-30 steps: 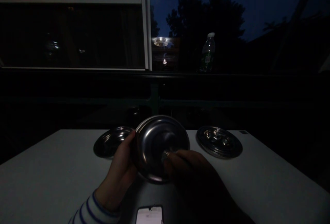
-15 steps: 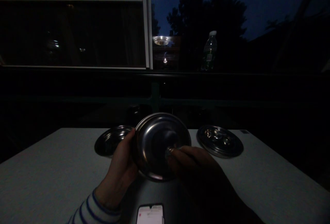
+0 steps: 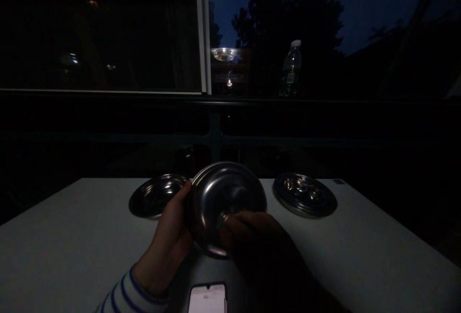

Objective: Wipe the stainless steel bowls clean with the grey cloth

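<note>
A shiny round metal bowl point(image 3: 234, 186) is tilted up above the middle of the table, facing me. My left hand point(image 3: 173, 229) grips its left rim, with the thumb along the edge and the other fingers hidden behind. In front of the bowl, my right hand point(image 3: 257, 236) is closed, its fingertips pinching a small shiny thing point(image 3: 224, 218) against the lower middle of the metal surface. That small thing is too dark and covered to name. My right forearm lies in deep shadow.
On the white table point(image 3: 72, 250), a shallow metal dish point(image 3: 151, 200) lies behind my left hand. Stacked metal dishes point(image 3: 306, 195) sit at the right. A lit phone point(image 3: 208, 298) lies at the near edge. Beyond the table, a plastic bottle point(image 3: 291, 70) stands by the window.
My right hand has slid left and slightly down across the bowl's surface with the small thing. My left hand keeps its grip on the rim. The view has shifted slightly.
</note>
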Demonstrator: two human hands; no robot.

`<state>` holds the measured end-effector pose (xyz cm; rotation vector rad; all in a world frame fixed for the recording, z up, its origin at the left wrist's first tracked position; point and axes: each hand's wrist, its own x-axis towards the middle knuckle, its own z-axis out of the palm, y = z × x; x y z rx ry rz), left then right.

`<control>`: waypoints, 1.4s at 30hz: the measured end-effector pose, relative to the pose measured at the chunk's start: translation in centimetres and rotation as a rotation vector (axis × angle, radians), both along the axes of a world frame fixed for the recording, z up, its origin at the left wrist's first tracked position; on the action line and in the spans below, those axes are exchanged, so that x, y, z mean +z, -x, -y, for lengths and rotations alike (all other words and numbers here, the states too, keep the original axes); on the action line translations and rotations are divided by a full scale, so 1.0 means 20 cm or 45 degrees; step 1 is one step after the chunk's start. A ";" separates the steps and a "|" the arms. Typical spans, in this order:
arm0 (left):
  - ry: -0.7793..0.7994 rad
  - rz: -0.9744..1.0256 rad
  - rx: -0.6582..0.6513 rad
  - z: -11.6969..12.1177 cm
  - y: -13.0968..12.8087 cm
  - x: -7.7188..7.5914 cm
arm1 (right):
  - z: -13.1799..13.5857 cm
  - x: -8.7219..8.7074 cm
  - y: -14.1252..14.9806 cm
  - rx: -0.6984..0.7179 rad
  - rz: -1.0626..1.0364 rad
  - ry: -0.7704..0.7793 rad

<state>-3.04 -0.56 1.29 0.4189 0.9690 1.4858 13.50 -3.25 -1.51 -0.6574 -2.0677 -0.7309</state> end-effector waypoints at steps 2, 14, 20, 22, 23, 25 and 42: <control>-0.013 -0.006 0.018 0.00 0.00 0.01 | -0.01 0.01 -0.01 -0.018 0.008 0.005; 0.049 -0.023 -0.102 0.03 -0.06 -0.01 | 0.00 0.00 0.01 -0.074 -0.034 0.012; 0.031 -0.040 -0.105 0.03 -0.06 -0.02 | -0.04 0.05 -0.05 -0.192 -0.022 0.045; 0.044 -0.028 -0.121 0.03 -0.05 -0.03 | -0.02 0.02 -0.01 -0.110 -0.043 -0.011; 0.050 -0.022 -0.127 0.03 -0.05 -0.03 | -0.01 0.01 0.01 -0.067 -0.051 -0.025; 0.054 -0.023 -0.135 0.02 -0.05 -0.03 | 0.00 0.00 0.04 -0.022 -0.051 -0.003; 0.049 -0.060 -0.088 0.02 -0.04 -0.02 | -0.05 0.04 -0.05 -0.099 0.051 0.113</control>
